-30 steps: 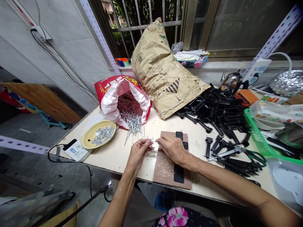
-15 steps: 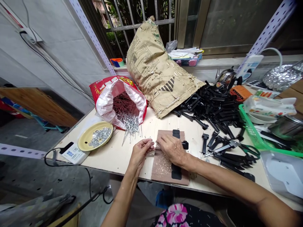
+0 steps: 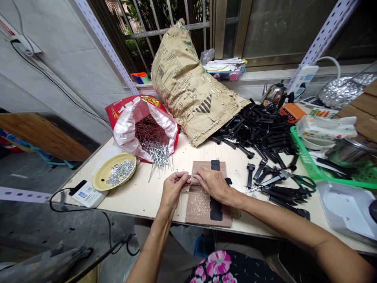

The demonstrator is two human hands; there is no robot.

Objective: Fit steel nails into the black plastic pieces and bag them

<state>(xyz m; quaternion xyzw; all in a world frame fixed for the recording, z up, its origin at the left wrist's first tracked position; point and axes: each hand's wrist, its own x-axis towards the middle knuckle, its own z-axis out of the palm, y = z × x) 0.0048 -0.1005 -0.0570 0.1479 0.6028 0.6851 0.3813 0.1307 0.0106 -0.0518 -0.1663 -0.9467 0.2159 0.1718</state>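
My left hand [image 3: 176, 188] is closed in a pinch, with thumb and forefinger together over the left edge of a brown wooden board [image 3: 196, 214]. Between its fingertips and those of my right hand [image 3: 212, 182] shows a tiny bit of a thin metal pin [image 3: 192, 176]; most of it is hidden by the fingers. My right hand is bent over the board, its fingertips also pinched. Black pads [image 3: 216, 212] run down the board, and pale crumbs [image 3: 203, 204] are scattered on it.
At the left stand a yellow dish [image 3: 98, 179] of small metal pieces and a red bag [image 3: 113, 114] of metal pins. Behind leans a paper sack [image 3: 176, 78]. Black plastic parts [image 3: 259, 129], scissors [image 3: 304, 184] and a green basket [image 3: 303, 157] lie at the right.
The whole view has shifted slightly to the left. My two hands stay close together, with their fingertips now meeting around the thin metal pin.
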